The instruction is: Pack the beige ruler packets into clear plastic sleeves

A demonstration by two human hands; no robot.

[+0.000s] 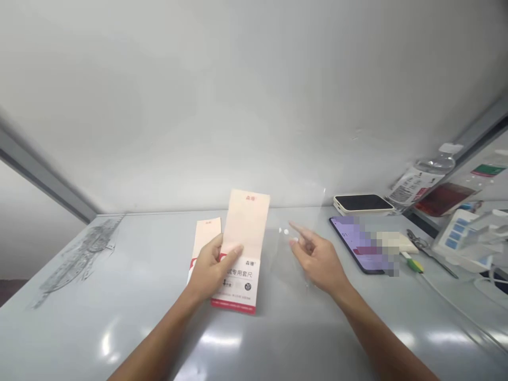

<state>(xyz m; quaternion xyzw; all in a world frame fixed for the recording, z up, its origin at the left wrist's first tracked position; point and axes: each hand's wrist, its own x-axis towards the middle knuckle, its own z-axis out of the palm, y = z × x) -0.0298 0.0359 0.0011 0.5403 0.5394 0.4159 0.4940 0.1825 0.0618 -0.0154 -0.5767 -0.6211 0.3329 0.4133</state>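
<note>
My left hand (210, 267) is closed on a folded paper card (245, 227), its thumb across the front. The card has a pale pink upper flap and a white lower part with black Chinese print and a red bottom edge. A second similar card (207, 228) shows behind my left hand; I cannot tell whether it is held or lies on the table. To the right, my right hand (319, 262) pinches a clear plastic bag (278, 259) with small round holes, thumb and fingers bent, index finger extended. The bag's outline is faint against the table.
At right lie a phone with a lit purple screen (351, 241), a dark-screened phone (363, 202), scissors (432, 253) and a white cable (444, 301). A clear bottle (423, 174) leans by the side frame. A dark drawing (83, 254) marks the table's left.
</note>
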